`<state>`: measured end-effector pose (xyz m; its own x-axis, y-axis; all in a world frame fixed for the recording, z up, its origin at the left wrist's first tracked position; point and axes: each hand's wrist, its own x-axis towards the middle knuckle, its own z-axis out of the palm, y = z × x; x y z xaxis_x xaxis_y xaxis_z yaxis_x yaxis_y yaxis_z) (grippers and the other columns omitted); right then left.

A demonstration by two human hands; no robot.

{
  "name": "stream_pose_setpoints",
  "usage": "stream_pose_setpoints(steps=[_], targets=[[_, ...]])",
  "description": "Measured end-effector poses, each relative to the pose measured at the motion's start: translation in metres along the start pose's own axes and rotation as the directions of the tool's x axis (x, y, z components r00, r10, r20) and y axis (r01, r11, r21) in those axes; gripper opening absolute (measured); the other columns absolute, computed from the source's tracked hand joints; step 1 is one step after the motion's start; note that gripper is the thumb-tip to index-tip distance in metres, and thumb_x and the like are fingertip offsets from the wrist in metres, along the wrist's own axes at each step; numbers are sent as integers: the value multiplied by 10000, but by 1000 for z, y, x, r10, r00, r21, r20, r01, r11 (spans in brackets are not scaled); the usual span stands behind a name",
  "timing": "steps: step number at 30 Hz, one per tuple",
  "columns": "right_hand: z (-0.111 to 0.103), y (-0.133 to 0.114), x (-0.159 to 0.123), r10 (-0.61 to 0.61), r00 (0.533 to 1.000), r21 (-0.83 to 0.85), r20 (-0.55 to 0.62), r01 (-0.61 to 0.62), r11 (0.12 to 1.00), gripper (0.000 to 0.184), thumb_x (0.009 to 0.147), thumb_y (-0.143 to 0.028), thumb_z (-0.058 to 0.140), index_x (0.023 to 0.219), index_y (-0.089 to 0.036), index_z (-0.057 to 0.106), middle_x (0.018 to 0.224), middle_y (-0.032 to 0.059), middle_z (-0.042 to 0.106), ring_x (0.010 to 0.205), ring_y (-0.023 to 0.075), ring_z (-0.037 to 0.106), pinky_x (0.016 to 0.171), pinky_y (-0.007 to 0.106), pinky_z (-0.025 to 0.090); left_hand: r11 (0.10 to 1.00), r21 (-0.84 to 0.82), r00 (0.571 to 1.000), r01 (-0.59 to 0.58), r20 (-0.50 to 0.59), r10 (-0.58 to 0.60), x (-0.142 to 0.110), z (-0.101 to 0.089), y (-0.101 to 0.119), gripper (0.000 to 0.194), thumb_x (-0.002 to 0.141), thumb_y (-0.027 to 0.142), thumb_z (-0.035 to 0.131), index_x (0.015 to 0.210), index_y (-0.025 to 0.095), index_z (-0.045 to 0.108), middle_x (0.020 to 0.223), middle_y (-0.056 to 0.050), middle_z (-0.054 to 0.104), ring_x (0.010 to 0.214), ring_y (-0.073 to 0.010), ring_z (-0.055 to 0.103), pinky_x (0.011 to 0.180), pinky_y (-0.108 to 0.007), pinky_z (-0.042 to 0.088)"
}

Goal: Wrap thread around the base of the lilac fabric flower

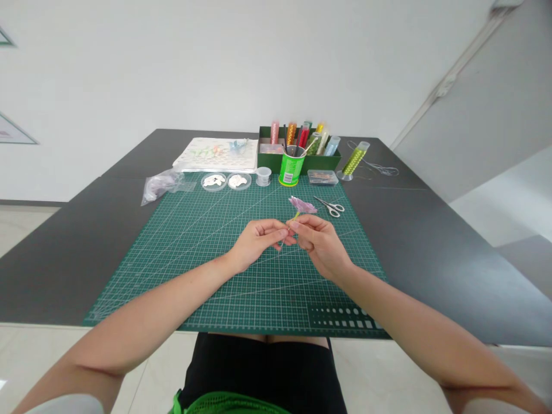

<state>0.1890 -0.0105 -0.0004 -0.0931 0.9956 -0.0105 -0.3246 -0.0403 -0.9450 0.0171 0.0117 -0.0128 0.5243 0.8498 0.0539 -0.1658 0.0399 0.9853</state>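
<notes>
A small artificial flower [303, 205] with pale purple petals and a thin green-yellow stem is held above the cutting mat. My right hand [317, 238] pinches the stem just below the petals. Close beside it, fingertips nearly meeting, my left hand [264, 238] is closed on the lower stem, whose thin end pokes out beneath the fingers. The fingers hide part of the stem. White-handled scissors [332, 207] lie on the mat just beyond my right hand, blades toward the left.
A green cutting mat [181, 247] covers the dark table. Behind it stand a green can [291, 167] with tools, a dark green box [267, 161] of thread spools, dishes of white pieces [214, 181], a clear case [322, 177], a lime spool [356, 158], a plastic bag [159, 185] and papers [190, 155].
</notes>
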Motion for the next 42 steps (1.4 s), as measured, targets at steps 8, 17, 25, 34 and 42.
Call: stream_pose_setpoints(steps=[8, 17, 25, 34, 42], targets=[[1, -2, 0, 23, 1000, 33, 0, -23, 999, 289, 662, -423, 904, 706, -196, 732, 531, -72, 504, 457, 39, 233, 455, 262, 127, 984, -146, 995, 97, 13, -96, 0, 1, -2, 307, 801, 439, 816, 853, 152, 724, 775, -36, 759, 723, -124, 681, 642, -226, 473], [-2, 3, 4, -80, 997, -158, -18, 76, 985, 265, 722, -441, 856, 768, -200, 756, 508, -74, 440, 479, 65, 253, 453, 257, 172, 989, -142, 996, 43, -72, -54, 2, -3, 3, 229, 804, 374, 784, 838, 164, 699, 742, -14, 734, 687, -111, 635, 652, -239, 463], [-6, 4, 6, -184, 983, -348, 19, 179, 920, 245, 775, -423, 802, 713, -195, 736, 574, -33, 544, 533, 94, 388, 518, 266, 325, 995, -103, 989, -15, -147, 0, 4, -7, 8, 200, 803, 359, 753, 824, 166, 707, 721, -6, 719, 636, -95, 593, 615, -221, 456], [-7, 1, -3, -205, 954, -510, 221, 292, 809, 180, 866, -329, 712, 747, -196, 739, 583, -21, 550, 505, 92, 411, 483, 253, 292, 977, 207, 937, -58, -326, 125, 7, -13, 10, 147, 799, 293, 666, 714, 179, 627, 580, 23, 633, 528, -93, 527, 547, -221, 431], [-9, -20, -7, -233, 943, -480, 237, 322, 816, 170, 852, -357, 742, 778, -222, 812, 493, -39, 457, 461, 86, 313, 453, 262, 217, 745, 663, 915, -77, -249, 317, 4, -17, 9, 149, 880, 285, 623, 767, 191, 653, 652, 15, 676, 594, -120, 583, 592, -240, 430]])
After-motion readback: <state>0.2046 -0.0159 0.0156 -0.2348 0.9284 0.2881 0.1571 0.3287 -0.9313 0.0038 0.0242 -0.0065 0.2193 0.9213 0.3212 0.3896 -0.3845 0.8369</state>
